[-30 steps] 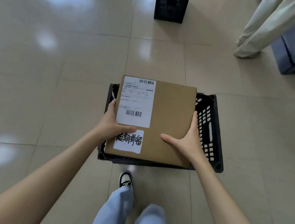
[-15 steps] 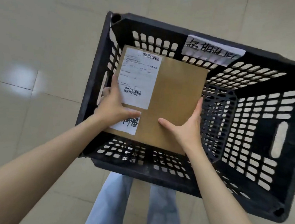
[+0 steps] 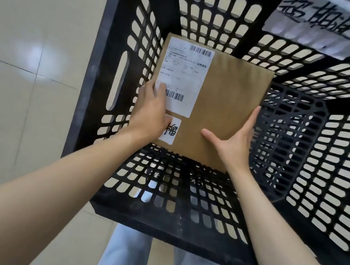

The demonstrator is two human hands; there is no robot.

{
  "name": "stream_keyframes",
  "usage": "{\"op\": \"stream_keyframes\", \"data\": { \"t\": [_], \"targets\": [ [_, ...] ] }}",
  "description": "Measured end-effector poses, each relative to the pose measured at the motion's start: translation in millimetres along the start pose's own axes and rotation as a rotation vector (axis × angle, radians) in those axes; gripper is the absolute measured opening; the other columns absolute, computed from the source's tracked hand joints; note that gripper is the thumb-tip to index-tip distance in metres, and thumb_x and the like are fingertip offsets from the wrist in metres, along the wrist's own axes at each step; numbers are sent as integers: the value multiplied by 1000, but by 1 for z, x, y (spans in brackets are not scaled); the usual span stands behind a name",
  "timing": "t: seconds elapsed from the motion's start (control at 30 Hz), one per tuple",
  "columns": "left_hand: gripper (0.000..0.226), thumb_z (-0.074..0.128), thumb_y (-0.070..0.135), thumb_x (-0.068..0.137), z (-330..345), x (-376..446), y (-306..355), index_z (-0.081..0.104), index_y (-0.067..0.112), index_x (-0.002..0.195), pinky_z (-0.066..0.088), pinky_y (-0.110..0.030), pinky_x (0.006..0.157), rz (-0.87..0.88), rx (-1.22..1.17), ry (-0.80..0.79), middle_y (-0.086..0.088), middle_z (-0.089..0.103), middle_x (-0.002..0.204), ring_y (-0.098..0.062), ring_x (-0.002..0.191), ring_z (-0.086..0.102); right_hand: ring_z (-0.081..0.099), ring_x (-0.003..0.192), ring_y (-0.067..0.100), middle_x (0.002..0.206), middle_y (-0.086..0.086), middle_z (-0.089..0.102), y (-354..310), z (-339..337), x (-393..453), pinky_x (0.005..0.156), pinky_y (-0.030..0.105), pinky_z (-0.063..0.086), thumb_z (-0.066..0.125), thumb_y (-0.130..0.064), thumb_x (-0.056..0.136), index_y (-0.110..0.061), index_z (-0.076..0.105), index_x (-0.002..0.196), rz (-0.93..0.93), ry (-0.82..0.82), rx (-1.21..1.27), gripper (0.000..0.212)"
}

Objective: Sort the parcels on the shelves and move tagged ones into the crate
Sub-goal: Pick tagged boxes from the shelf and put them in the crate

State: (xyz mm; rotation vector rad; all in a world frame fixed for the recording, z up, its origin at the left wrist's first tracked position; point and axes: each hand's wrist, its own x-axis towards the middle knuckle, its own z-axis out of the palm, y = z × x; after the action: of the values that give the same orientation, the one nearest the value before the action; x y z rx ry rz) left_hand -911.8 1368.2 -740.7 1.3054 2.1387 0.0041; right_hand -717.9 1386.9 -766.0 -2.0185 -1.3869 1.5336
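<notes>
Parcel (image 3: 222, 107): flat brown cardboard, held inside the black crate (image 3: 320, 149), toward its left wall, above the slotted floor. Cannot tell whether the underside touches the floor yet. Long axis runs away from the person, near edge to far edge, tilted slightly to the right. Shipping label (image 3: 183, 79) on the left half; small handwritten tag (image 3: 171, 131) near the left near corner, partly covered.

Left hand (image 3: 151, 112): laid over the left edge, fingers close together, thumb pressed on the label face. Right hand (image 3: 235, 142): cupping the right near corner, fingers extended along the right edge, thumb spread wide across the top face.

Both hands sit at the near end, equally close; the parcel extends forward from the fingers. Judgement: release calls for lowering flat, then drawing both hands back and outward along the short axis.

Handwritten paper sign (image 3: 326, 25) on the far crate wall. Tiled floor (image 3: 34, 72) outside.
</notes>
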Motion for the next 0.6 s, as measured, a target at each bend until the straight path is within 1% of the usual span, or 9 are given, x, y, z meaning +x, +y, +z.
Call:
{"op": "stream_keyframes", "data": {
  "t": [0.07, 0.13, 0.2, 0.23, 0.3, 0.37, 0.47, 0.53, 0.6],
  "targets": [
    [72, 69, 18, 80, 5, 3, 0, 27, 9, 137, 35, -43, 103, 3, 52, -16, -17, 16, 149, -31, 136, 18, 24, 139, 16, 153, 9, 14, 1, 3, 1, 100, 22, 15, 85, -32, 65, -33, -18, 147, 10, -12, -2, 131],
    [74, 69, 19, 80, 8, 6, -1, 24, 9, 139, 34, -44, 104, -23, 46, -46, -16, 11, 152, -31, 139, 13, 25, 139, 18, 153, 10, 12, 3, 5, 3, 98, 24, 17, 84, -34, 67, -35, -21, 145, 18, -39, -20, 131],
    [74, 68, 19, 81, 5, 7, -2, 24, 10, 140, 32, -44, 107, -25, 40, -60, -16, 10, 153, -30, 140, 12, 22, 141, 20, 155, 12, 8, 4, 3, 4, 102, 25, 17, 82, -37, 68, -34, -24, 144, 15, -71, -60, 131],
    [75, 67, 19, 81, 3, 6, -2, 23, 10, 142, 29, -43, 109, -20, 25, -73, -16, 10, 153, -30, 140, 12, 18, 143, 22, 156, 13, 5, 2, 2, 4, 107, 28, 15, 81, -39, 68, -31, -25, 145, 13, -79, -98, 131],
    [77, 66, 21, 83, -7, 1, -1, 22, 10, 144, 26, -40, 110, -7, -37, -97, -14, 14, 152, -29, 140, 16, 7, 146, 29, 157, 18, -1, -8, 1, 4, 116, 41, 9, 79, -44, 69, -28, -22, 146, 16, -46, -229, 128],
    [76, 63, 26, 85, -21, -6, 3, 20, 12, 146, 29, -40, 108, 8, -107, -95, -12, 22, 150, -28, 137, 23, -1, 146, 34, 157, 21, -6, -25, -1, 1, 116, 48, 3, 76, -48, 70, -30, -19, 147, 15, 25, -324, 124],
    [69, 56, 33, 89, -54, -23, 14, 21, 15, 146, 29, -36, 107, 77, -168, -10, -11, 32, 147, -25, 135, 28, -5, 145, 34, 158, 19, -7, -64, -9, -10, 117, 50, 0, 75, -50, 71, -30, -14, 148, -25, 55, -336, 120],
    [68, 57, 33, 89, -83, -40, 23, 23, 16, 146, 27, -32, 106, 93, -231, 83, -10, 35, 145, -23, 134, 31, -3, 145, 36, 158, 20, -4, -94, -20, -24, 117, 54, 3, 76, -49, 70, -30, -11, 149, -114, 50, -333, 119],
    [67, 57, 33, 89, -117, -62, 31, 25, 16, 145, 29, -30, 104, 89, -282, 174, -8, 37, 144, -21, 132, 35, -2, 145, 36, 157, 18, -2, -130, -34, -42, 116, 57, 7, 78, -47, 69, -31, -9, 149, -192, 38, -312, 119]
  ]
}}
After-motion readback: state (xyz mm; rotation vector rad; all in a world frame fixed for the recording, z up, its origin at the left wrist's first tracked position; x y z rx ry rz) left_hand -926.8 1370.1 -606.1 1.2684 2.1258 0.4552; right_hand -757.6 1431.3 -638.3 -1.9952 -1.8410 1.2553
